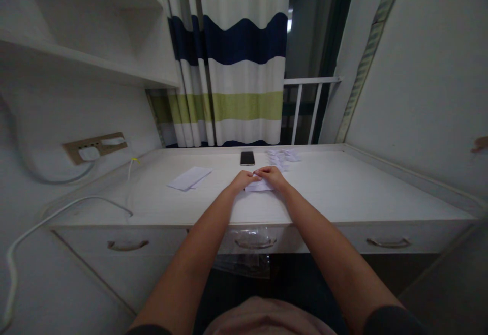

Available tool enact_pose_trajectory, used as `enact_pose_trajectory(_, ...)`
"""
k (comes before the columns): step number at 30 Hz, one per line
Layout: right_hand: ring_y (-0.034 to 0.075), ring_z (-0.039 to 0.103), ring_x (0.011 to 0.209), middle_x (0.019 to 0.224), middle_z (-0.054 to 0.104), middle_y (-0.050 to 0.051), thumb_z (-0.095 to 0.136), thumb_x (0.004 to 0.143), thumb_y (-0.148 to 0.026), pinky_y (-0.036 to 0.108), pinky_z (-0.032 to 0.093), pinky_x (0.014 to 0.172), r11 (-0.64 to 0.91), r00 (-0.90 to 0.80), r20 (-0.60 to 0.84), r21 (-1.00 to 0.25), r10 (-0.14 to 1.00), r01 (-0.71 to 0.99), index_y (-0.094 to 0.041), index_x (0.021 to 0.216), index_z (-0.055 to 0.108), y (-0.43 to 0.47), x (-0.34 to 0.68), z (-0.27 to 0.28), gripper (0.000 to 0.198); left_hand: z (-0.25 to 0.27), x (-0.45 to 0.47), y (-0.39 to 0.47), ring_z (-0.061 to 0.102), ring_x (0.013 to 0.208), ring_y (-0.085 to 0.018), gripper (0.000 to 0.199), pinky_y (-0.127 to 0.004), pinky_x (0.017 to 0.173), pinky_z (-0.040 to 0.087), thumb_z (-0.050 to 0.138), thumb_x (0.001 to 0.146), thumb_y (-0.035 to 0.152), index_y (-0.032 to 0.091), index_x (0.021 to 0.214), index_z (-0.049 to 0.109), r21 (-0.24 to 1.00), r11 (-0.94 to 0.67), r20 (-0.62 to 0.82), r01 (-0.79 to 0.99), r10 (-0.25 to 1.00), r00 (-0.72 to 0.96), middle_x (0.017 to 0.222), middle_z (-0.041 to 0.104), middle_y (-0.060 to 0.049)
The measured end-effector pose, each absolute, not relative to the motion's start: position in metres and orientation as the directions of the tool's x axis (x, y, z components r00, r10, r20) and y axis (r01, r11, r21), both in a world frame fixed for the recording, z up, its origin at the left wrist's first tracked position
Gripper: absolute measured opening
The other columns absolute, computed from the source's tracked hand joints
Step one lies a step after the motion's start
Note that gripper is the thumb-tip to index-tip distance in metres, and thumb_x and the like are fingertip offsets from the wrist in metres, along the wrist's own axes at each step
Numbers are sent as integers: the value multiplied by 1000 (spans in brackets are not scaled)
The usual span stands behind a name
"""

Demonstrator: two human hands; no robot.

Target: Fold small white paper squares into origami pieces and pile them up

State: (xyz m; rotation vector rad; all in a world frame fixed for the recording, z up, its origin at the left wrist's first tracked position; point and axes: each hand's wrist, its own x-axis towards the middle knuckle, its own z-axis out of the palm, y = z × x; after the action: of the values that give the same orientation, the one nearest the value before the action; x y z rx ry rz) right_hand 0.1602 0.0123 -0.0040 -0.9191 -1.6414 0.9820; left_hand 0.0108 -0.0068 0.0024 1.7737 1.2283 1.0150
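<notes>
Clock centred on the white paper (259, 186), which lies on the desk (343, 187) directly in front of me. My left hand (242, 179) is on it at 10 o'clock, my right hand (272, 175) at 1; both pinch the paper near its far edge, fingertips close together. Exact finger placement too small to tell. Phone (247, 158) flat at 11 o'clock. Folded paper pieces (280, 158) grouped at 1, just beyond my right hand. Loose sheets (190, 178), overlapping, at 9, well apart from my left hand.
</notes>
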Motion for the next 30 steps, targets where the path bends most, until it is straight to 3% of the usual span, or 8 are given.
enact_pose_trajectory(8, 20, 61, 70, 68, 70, 7, 68, 57, -39, 31, 43, 68, 422, -182, 396, -897, 900, 135, -16, 66, 72, 18, 162, -5, 25, 0, 11, -4, 30, 43, -7, 47, -24, 45, 17, 63, 57, 59, 13, 50, 54, 920, -260, 171, 294, 940, 296, 41, 37, 5)
enact_pose_trajectory(24, 15, 52, 58, 57, 64, 3, 66, 58, -40, 26, 36, 54, 437, -69, 432, -877, 899, 201, -14, 63, 70, 20, 164, -4, 26, -5, 8, 4, 37, 51, -8, 48, -22, 49, 26, 62, 59, 59, 11, 55, 56, 934, -319, 257, 161, 914, 315, 50, 48, 3)
enact_pose_trajectory(30, 15, 53, 59, 59, 65, 2, 64, 59, -38, 25, 37, 54, 446, -6, 452, -879, 892, 169, -15, 61, 70, 19, 166, -3, 24, -6, 10, 5, 48, 53, -11, 38, -26, 56, 40, 66, 64, 48, 11, 57, 58, 981, -188, 168, 40, 939, 299, 55, 55, -1)
